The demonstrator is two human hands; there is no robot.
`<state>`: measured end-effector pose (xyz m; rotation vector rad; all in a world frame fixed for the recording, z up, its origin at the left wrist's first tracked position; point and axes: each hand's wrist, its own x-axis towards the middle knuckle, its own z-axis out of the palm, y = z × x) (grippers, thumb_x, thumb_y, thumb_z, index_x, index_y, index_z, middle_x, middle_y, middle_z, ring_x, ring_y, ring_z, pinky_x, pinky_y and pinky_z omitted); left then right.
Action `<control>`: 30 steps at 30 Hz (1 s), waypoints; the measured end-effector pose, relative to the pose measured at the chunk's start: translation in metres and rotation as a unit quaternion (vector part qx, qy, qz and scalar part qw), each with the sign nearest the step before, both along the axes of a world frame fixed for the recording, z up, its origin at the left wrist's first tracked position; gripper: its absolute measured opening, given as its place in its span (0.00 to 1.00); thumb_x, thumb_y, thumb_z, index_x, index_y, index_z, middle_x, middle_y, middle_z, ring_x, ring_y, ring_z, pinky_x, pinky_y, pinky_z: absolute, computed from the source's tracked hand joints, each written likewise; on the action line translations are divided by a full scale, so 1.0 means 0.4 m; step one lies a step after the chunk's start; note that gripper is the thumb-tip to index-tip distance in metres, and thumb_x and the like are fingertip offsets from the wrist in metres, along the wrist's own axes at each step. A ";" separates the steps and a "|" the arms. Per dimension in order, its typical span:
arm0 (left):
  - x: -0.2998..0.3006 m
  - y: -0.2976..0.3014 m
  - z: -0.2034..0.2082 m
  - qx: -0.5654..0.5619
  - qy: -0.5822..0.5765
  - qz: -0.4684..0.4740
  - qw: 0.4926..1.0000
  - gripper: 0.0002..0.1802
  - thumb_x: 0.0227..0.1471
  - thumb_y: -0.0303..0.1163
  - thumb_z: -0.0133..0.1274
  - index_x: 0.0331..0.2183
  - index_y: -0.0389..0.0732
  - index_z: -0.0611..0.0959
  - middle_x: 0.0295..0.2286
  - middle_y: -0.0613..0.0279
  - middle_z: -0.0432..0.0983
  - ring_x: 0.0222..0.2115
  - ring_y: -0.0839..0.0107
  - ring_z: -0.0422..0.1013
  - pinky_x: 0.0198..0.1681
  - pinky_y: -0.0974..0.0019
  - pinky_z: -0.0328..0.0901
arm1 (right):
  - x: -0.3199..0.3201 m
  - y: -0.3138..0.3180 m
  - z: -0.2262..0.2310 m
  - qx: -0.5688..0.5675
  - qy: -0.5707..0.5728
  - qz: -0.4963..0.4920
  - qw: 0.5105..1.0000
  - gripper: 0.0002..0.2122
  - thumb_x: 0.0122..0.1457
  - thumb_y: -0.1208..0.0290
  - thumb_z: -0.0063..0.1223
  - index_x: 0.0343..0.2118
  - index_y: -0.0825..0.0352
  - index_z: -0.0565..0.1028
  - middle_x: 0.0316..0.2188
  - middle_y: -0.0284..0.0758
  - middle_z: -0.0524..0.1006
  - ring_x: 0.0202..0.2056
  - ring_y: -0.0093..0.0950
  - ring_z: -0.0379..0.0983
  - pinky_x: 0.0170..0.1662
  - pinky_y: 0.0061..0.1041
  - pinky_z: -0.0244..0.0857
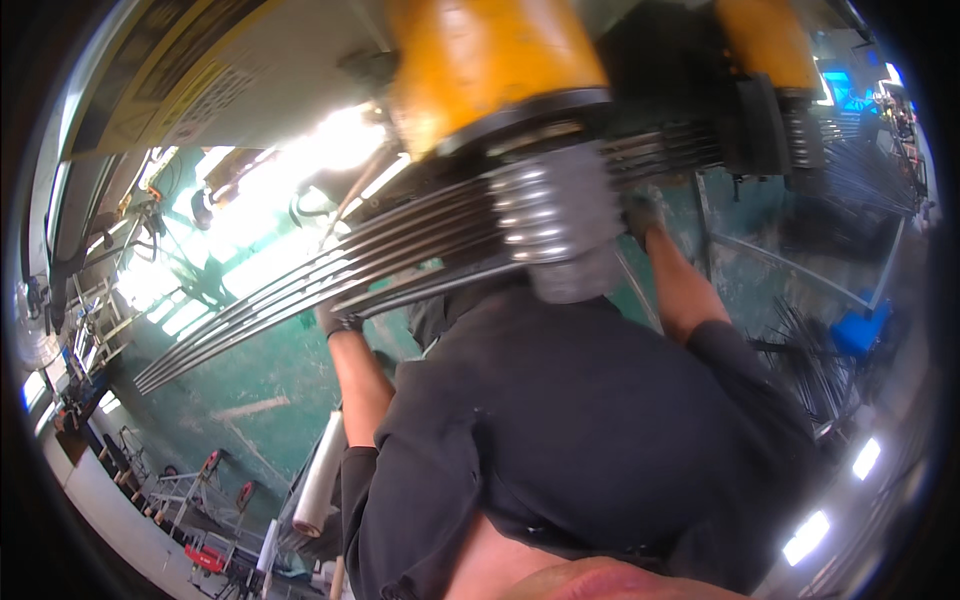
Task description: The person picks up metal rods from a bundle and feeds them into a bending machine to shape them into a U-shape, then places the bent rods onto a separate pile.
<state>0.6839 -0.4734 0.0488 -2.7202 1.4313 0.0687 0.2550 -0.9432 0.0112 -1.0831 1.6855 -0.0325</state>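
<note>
Several long dark metal rods (300, 268) lie side by side in a flat row, running from the left across to the right behind the machine's orange cylinders. My left hand (338, 320), in a dark glove, is closed on the near edge of the rods, its fingertips hidden by them. A big orange cylinder (500, 70) with a ridged grey metal end (560, 220) hangs blurred in front of the rods. My right hand (640, 215), also gloved, is beside the far side of this ridged end, close to the rods. Its fingers are mostly hidden and blurred.
A second orange cylinder (770, 45) stands at the upper right. Below lies a green floor (235, 400). A pale roll (318, 475) stands by my left elbow. Bundles of thin rods (805, 350) and a blue box (860, 328) are at the right.
</note>
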 end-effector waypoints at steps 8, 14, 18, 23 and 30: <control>-0.128 -0.198 0.012 0.046 0.089 0.002 0.995 0.19 0.59 0.44 0.53 0.43 0.40 0.84 0.41 0.54 0.81 0.42 0.57 0.76 0.46 0.59 0.70 | 0.008 -0.069 0.086 0.060 -0.001 0.122 0.991 0.10 0.63 0.64 0.57 0.38 0.66 0.75 0.19 0.32 0.71 0.19 0.25 0.67 0.25 0.33 0.62; -0.099 -0.200 -0.046 0.034 0.096 -0.034 0.994 0.14 0.60 0.40 0.51 0.41 0.42 0.83 0.37 0.56 0.79 0.38 0.61 0.74 0.42 0.62 0.69 | -0.271 0.150 0.025 0.025 0.061 0.036 0.997 0.14 0.60 0.61 0.58 0.32 0.70 0.81 0.21 0.35 0.77 0.21 0.29 0.75 0.27 0.31 0.69; -0.094 -0.123 -0.162 0.011 0.170 -0.017 0.985 0.12 0.61 0.38 0.50 0.40 0.43 0.83 0.35 0.58 0.78 0.36 0.65 0.73 0.39 0.64 0.69 | -0.316 0.271 0.082 0.034 0.108 0.069 0.991 0.16 0.60 0.58 0.61 0.37 0.71 0.81 0.22 0.35 0.78 0.20 0.27 0.73 0.26 0.30 0.68; -0.200 -0.036 -0.227 0.273 -0.069 -0.250 0.926 0.03 0.52 0.34 0.55 0.32 0.51 0.83 0.37 0.61 0.78 0.44 0.68 0.75 0.46 0.66 0.69 | -0.240 0.339 0.200 -0.044 -0.012 -0.069 0.997 0.12 0.60 0.65 0.58 0.30 0.71 0.80 0.21 0.34 0.77 0.19 0.25 0.73 0.25 0.31 0.67; -0.212 -0.005 -0.043 0.191 -0.054 -0.251 0.947 0.08 0.53 0.28 0.52 0.37 0.49 0.81 0.38 0.64 0.77 0.43 0.67 0.74 0.49 0.63 0.68 | 0.064 0.243 0.434 -0.206 -0.353 0.020 0.912 0.20 0.63 0.61 0.63 0.49 0.73 0.78 0.35 0.34 0.81 0.32 0.23 0.76 0.36 0.24 0.70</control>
